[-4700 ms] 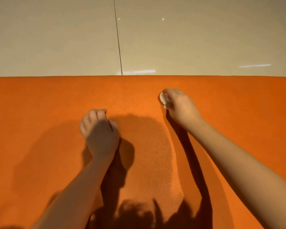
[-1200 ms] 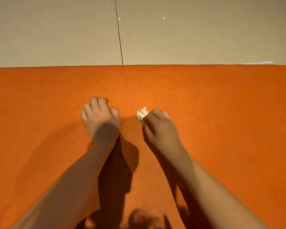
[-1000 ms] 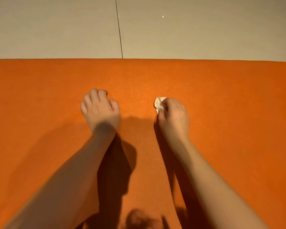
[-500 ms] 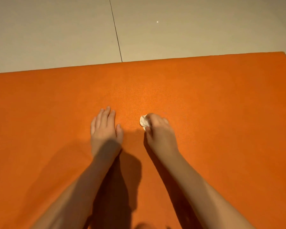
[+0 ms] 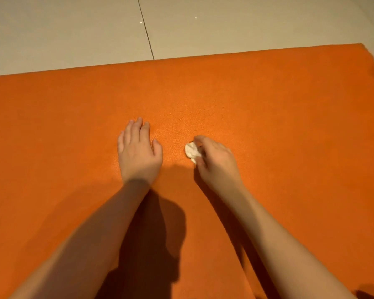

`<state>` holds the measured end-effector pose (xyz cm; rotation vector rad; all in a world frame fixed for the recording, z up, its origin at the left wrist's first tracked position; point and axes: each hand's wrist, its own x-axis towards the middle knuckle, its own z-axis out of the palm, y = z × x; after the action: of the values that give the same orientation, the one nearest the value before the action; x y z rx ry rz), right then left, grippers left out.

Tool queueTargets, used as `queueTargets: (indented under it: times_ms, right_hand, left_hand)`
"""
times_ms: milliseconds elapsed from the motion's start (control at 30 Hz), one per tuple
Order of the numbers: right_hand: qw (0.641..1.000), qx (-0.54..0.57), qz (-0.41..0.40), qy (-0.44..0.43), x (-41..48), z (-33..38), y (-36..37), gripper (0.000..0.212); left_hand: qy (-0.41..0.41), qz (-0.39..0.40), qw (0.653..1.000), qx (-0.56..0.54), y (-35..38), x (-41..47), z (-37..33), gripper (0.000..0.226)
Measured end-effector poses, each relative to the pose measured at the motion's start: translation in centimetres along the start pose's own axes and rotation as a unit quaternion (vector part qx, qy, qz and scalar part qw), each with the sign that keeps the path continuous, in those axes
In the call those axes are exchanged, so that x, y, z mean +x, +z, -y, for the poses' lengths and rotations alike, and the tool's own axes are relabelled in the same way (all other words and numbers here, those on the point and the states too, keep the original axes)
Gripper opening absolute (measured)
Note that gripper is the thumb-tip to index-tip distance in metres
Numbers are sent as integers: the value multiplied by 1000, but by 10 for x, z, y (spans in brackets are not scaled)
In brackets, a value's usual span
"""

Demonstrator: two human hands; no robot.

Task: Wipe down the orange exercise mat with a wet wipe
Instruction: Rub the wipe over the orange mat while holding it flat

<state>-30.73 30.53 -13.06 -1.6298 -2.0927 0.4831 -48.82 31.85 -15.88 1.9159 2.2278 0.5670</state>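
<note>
The orange exercise mat (image 5: 279, 117) fills most of the head view, lying flat on the floor. My left hand (image 5: 138, 152) rests palm down on the mat near its middle, fingers straight and together. Just to its right, my right hand (image 5: 214, 160) pinches a small crumpled white wet wipe (image 5: 190, 150) and holds it against the mat surface. Part of the wipe is hidden under my fingers.
Beige floor tiles (image 5: 203, 24) with a dark grout line (image 5: 146, 31) lie beyond the mat's far edge. The mat's far right corner (image 5: 363, 47) is in view. Shadows of my arms fall on the near part of the mat.
My left hand has gone from curled to flat on the mat. My right hand slid the wipe right, then back left toward the left hand. The view has tilted, showing the mat's right corner.
</note>
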Motion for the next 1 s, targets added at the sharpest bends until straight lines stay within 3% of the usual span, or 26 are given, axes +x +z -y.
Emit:
queueTargets:
  times_ms: [133,300,467,633,767,933,1000]
  right_hand:
    - [987,-7,-72,143,-3,-10,-1,43]
    - [1000,-2,2,26,-33,18,5,51]
    - [994,-43,-31,91,-38,6,-11,52]
    - [997,-76,16,21,-57,13,-10,40]
    - [985,-61,-58,150,-56,-1,-15,31]
    - [997,-54,45,13,-82,23,-5,12]
    - [997,-55,41,20,-79,10,-13,12]
  left_hand:
    - [10,-17,1000,-4,1,-1,1,54]
    - [12,0,1000,7,1,-3,1,56]
    - [15,63,998,11,-6,-5,2,50]
    - [49,89,995,3,-20,-59,13,57]
    - [43,65,997,7,-17,-67,14,58]
    - [43,60,997,16,-15,-68,13,57]
    - [42,65,997,18,-15,-66,14,58]
